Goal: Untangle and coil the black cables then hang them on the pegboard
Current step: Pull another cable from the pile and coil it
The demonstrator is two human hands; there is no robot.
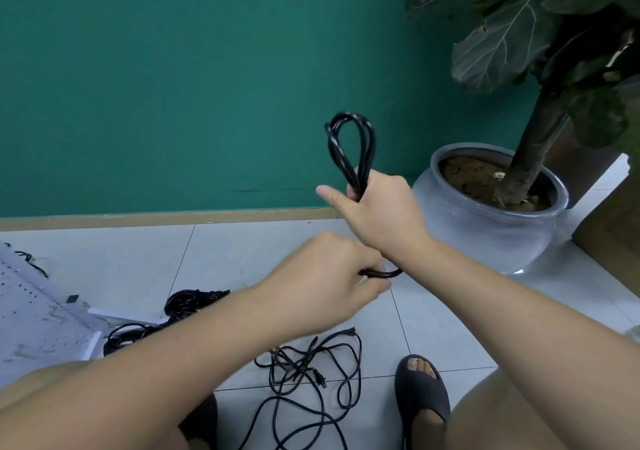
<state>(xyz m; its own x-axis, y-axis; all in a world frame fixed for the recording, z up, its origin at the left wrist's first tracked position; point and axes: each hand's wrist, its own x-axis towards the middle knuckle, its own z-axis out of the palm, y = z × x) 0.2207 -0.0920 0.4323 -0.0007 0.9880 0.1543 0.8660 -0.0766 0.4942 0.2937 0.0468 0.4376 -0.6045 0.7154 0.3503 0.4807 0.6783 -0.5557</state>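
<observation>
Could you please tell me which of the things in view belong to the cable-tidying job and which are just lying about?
Job: looped black cable, gripped by the right hand, its tail pinched by the left hand; tangled black cables on the floor; coiled black bundles; white perforated pegboard.
Lying about: grey ceramic plant pot; dark rubber sandal.

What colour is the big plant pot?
Pale bluish grey; the plant pot shows best in the head view.

Black cable loop (351,151) upright in right hand (381,214), its tail in left hand (332,269)
</observation>
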